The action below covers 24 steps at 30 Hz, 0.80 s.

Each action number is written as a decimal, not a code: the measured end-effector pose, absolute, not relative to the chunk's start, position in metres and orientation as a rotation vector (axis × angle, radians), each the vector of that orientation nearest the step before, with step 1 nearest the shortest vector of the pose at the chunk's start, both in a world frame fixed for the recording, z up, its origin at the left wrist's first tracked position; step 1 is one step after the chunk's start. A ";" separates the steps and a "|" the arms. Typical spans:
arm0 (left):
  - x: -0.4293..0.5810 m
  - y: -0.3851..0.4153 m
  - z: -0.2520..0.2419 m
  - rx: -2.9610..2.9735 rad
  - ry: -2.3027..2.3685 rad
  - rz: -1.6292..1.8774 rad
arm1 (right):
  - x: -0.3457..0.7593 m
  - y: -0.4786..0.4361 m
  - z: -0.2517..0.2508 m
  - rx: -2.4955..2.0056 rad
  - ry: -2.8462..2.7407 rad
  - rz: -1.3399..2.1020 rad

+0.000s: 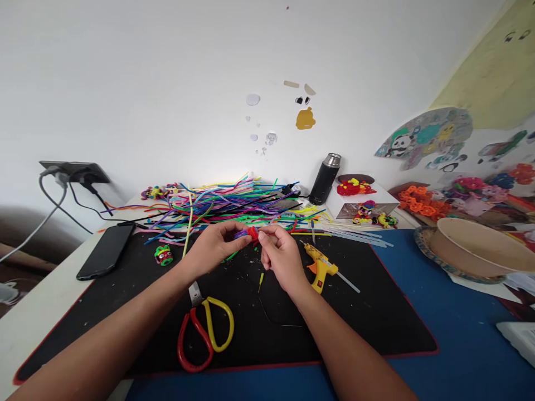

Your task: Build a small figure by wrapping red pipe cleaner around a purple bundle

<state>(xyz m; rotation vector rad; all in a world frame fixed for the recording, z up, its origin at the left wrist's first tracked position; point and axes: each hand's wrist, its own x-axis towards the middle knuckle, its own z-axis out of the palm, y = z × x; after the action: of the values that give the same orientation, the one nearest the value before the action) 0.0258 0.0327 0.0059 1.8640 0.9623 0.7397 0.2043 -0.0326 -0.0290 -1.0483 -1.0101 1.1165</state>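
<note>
Both of my hands meet above the black mat [355, 312]. My left hand [217, 245] pinches a small red and purple pipe-cleaner piece [249, 233] from the left. On the other side, my right hand [282, 256] has its fingers closed on the red end of the same piece. Just behind the hands lies a heap of coloured pipe cleaners [234, 203]. A yellow glue gun [321, 263] rests on the mat right of my right hand. Scissors with red and yellow handles [204, 331] lie under my left forearm.
A black phone [106, 250] lies at the mat's left edge, with cables and a wall socket [75, 172] behind. A small finished figure [164, 255] sits on the mat. A black flask [325, 178], a white box [361, 203], craft flowers [422, 203] and a beige bowl [476, 245] stand right.
</note>
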 end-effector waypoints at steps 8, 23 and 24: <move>0.021 0.038 0.001 1.844 0.941 0.715 | 0.204 -0.033 -0.033 -1.031 -1.007 1.170; 0.023 0.036 0.005 1.811 0.923 0.709 | 0.203 -0.033 -0.031 -1.022 -1.008 1.220; 0.023 0.036 0.005 1.806 0.924 0.711 | 0.203 -0.033 -0.031 -1.023 -1.006 1.221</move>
<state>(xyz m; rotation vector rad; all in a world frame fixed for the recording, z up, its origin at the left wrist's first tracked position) 0.0233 0.0358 0.0053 1.8065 0.9241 0.7110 0.2030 -0.0330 -0.0310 -1.0226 -1.0062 1.2209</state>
